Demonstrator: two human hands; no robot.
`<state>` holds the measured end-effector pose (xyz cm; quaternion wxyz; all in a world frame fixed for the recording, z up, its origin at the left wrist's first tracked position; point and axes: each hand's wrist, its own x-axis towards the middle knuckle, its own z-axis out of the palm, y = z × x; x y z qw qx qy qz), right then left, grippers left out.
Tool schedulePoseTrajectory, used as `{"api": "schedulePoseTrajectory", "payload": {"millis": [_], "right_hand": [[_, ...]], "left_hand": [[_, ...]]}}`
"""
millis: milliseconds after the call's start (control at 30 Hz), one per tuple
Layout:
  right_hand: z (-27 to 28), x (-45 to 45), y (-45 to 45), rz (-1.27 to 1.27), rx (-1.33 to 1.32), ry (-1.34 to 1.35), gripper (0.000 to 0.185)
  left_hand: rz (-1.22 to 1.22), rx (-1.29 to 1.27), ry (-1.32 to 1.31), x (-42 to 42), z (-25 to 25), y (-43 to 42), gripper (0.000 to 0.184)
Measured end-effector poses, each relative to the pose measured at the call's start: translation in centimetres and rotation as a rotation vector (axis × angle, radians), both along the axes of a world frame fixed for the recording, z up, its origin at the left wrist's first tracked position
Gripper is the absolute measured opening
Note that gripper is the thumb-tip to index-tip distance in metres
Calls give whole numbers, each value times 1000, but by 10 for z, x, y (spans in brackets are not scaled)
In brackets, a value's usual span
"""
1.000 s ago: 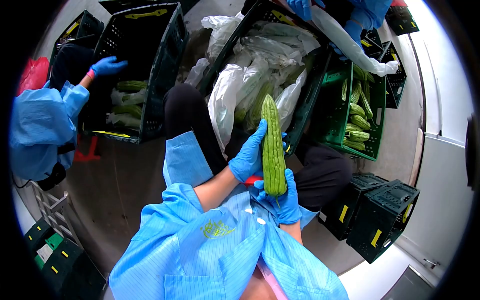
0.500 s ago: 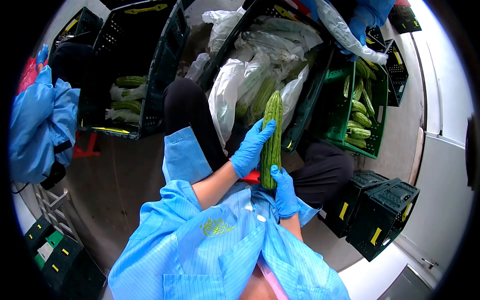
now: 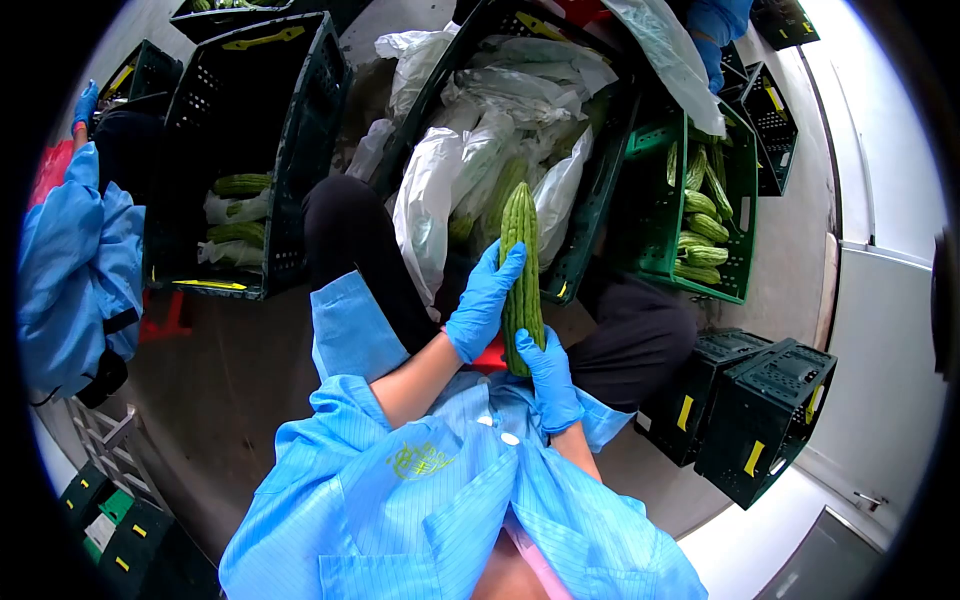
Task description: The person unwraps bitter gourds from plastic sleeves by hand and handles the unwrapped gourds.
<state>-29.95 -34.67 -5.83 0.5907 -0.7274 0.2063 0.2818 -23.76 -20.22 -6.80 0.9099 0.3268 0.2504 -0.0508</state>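
Observation:
A long green bitter melon (image 3: 522,265) with a ridged skin stands nearly upright in front of me, over my lap. My left hand (image 3: 485,303), in a blue glove, is closed around its left side near the middle. Lower down, my gloved right hand (image 3: 551,380) grips it from the right near its bottom end. Just beyond its upper end is a dark crate (image 3: 590,215) filled with white plastic bags (image 3: 430,190), and some green melons show through the plastic.
On the left, a dark crate (image 3: 310,150) holds several partly wrapped melons. A green crate (image 3: 650,215) of bare melons stands on the right. Stacked crates (image 3: 765,420) sit at lower right. Co-workers' blue sleeves (image 3: 75,260) appear at far left and top right, one beside a plastic bag (image 3: 665,60).
My hands and the bitter melon have shifted slightly left in view, along with the surroundings. The co-worker's plastic bag at top right now hangs wider and lower left. My grip looks the same.

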Motion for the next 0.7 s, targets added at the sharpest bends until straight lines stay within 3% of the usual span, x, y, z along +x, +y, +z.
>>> {"api": "schedulePoseTrajectory", "payload": {"millis": [333, 433, 467, 567, 700], "right_hand": [[8, 7, -7, -25, 159, 101, 48], [60, 25, -14, -102, 386, 285, 58], [61, 30, -25, -106, 412, 264, 60], [71, 49, -43, -172, 417, 182, 66], [66, 97, -100, -326, 435, 23, 68]], "left_hand": [[-63, 101, 10, -2, -6, -4, 39], [-102, -48, 17, 2, -19, -8, 47], [-114, -126, 42, 1, -18, -12, 50], [-271, 106, 96, -1, -9, -4, 58], [-323, 181, 230, 0, -21, -5, 47]]}}
